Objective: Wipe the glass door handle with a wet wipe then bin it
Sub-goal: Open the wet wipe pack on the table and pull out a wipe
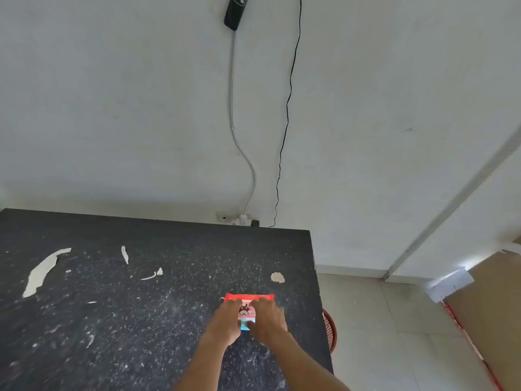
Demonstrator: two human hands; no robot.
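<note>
Two bare forearms at the near edge, reaching far over a black speckled table [112, 320]. Left hand [225, 320] and right hand [267, 320] side by side, both palm down on a red wipe pack [248, 301] near the right edge of the table. Fingers of both hands laid flat over the pack, its red far edge and a strip of printed middle showing between them, a blue near corner peeking out at the thumbs. Thumbs close together at the near side of the pack; whether pinching a flap or only pressing, cannot tell. No loose wipe to be seen.

White smears [42, 270] and flecks scattered over the tabletop, a pale blob [277, 277] just beyond the pack. Against the far wall, a socket [225, 217] with a white plug [244, 220] behind the table edge. White cord [234, 108] running up from the plug to a dark device [235, 11] high on the wall, with a thin black cable [287, 108] hanging just to its right. Right of the table, on the tiled floor, part of a red basket [329, 328], mostly hidden by the tabletop. Far right, a slanted white frame [451, 204] and a brown panel [493, 306]. Glass door handle not visible.
</note>
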